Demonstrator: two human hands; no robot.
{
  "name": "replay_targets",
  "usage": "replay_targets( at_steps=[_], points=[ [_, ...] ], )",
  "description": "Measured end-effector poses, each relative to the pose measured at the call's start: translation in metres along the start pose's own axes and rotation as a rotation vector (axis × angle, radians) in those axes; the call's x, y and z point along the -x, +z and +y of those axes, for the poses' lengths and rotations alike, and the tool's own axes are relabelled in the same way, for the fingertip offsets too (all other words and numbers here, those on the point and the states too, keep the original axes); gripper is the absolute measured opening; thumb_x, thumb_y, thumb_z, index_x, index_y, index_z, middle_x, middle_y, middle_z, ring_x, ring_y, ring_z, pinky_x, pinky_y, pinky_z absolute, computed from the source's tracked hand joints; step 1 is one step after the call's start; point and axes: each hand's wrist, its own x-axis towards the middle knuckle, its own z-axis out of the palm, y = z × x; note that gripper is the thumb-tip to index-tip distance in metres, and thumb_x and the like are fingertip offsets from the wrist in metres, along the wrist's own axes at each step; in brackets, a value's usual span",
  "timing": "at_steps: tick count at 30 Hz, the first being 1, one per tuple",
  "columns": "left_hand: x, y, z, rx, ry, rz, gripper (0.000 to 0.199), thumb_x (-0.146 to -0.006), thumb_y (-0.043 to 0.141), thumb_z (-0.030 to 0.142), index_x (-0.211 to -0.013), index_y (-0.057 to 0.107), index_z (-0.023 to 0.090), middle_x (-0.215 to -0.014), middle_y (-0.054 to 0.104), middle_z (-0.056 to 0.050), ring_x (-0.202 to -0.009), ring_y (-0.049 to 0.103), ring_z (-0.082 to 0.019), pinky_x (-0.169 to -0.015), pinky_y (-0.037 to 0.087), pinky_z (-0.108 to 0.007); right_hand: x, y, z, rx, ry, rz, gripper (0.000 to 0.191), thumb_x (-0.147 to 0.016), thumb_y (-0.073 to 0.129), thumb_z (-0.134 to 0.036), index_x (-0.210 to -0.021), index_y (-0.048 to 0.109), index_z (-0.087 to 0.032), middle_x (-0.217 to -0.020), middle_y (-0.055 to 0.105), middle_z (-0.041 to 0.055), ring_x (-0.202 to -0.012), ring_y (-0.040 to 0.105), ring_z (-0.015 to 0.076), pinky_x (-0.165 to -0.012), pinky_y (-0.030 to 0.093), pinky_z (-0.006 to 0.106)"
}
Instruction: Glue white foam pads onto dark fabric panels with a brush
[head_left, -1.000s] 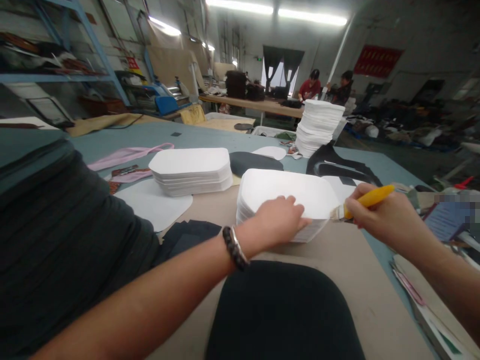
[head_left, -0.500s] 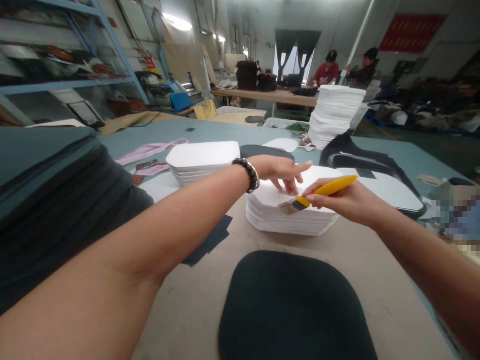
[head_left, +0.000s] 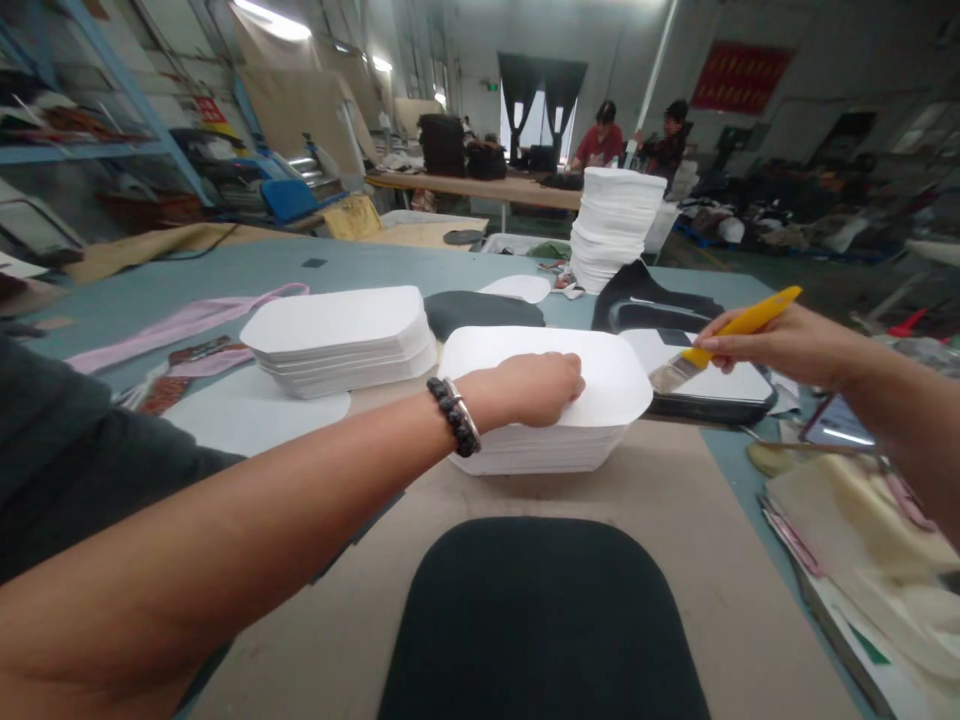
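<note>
My left hand [head_left: 541, 388], with a dark beaded bracelet at its wrist, rests curled on top of a stack of white rounded sheets [head_left: 480, 352]. Its fingers are closed and their tips hidden, so whatever they hold, if anything, does not show. To the right, my right hand [head_left: 806, 345] grips a paintbrush [head_left: 750, 315] by its yellow handle. The bristles point down-left, by the right end of the stack; I cannot tell whether they touch it. In front of me a dark rounded panel [head_left: 544, 625] lies flat on the brown board [head_left: 652, 500].
Another white stack [head_left: 337, 325] stands to the left, near a pink strap [head_left: 180, 315]. A tall white pile [head_left: 611, 230] rises behind. Dark cloth [head_left: 82, 460] is heaped at the left edge; pale cloth [head_left: 862, 510] lies right. Two people work at a far table [head_left: 525, 195].
My left hand's fingers have gone from spread to curled on the stack. The paintbrush in my right hand has moved right, off the stack's front edge. The view has turned to the right.
</note>
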Motion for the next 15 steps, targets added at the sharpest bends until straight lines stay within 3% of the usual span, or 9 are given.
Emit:
replay_targets(
  at_steps=[3, 6, 11, 15],
  points=[
    [-0.007, 0.004, 0.003, -0.030, -0.003, 0.028, 0.028, -0.090, 0.049, 0.014, -0.107, 0.071, 0.017, -0.124, 0.068, -0.013, -0.098, 0.066, -0.024, -0.086, 0.050, -0.035, -0.029, 0.013, -0.013, -0.018, 0.019, 0.118, 0.006, -0.090, 0.063, -0.017, -0.086, 0.065, -0.013, -0.063, 0.062, 0.0045, -0.054, 0.055, 0.0128, -0.057, 0.047, 0.030],
    [-0.013, 0.006, 0.003, -0.053, -0.032, 0.036, 0.026, -0.093, 0.049, 0.019, -0.102, 0.073, 0.017, -0.117, 0.071, -0.013, -0.093, 0.067, -0.024, -0.085, 0.051, -0.036, -0.033, 0.030, -0.028, 0.016, 0.039, 0.164, 0.004, -0.086, 0.063, -0.015, -0.083, 0.065, -0.013, -0.065, 0.064, 0.0050, -0.053, 0.058, 0.0144, -0.054, 0.046, 0.028],
    [-0.021, 0.003, 0.003, -0.040, -0.073, 0.055, 0.031, -0.093, 0.049, 0.024, -0.111, 0.073, 0.020, -0.114, 0.073, -0.013, -0.096, 0.069, -0.026, -0.085, 0.051, -0.037, 0.024, 0.051, -0.045, 0.365, -0.061, 0.201, 0.014, -0.079, 0.060, -0.015, -0.065, 0.061, -0.019, -0.052, 0.057, -0.0008, -0.050, 0.057, 0.0156, -0.053, 0.040, 0.026],
    [-0.046, -0.008, 0.008, 0.025, -0.093, 0.047, 0.032, -0.093, 0.053, 0.024, -0.118, 0.074, 0.023, -0.120, 0.073, -0.010, -0.107, 0.068, -0.028, -0.089, 0.051, -0.037, 0.083, 0.062, -0.049, 0.416, -0.231, 0.241, 0.015, -0.082, 0.059, -0.024, -0.067, 0.057, -0.022, -0.049, 0.050, -0.0033, -0.045, 0.048, 0.0132, -0.050, 0.032, 0.027]
  ],
)
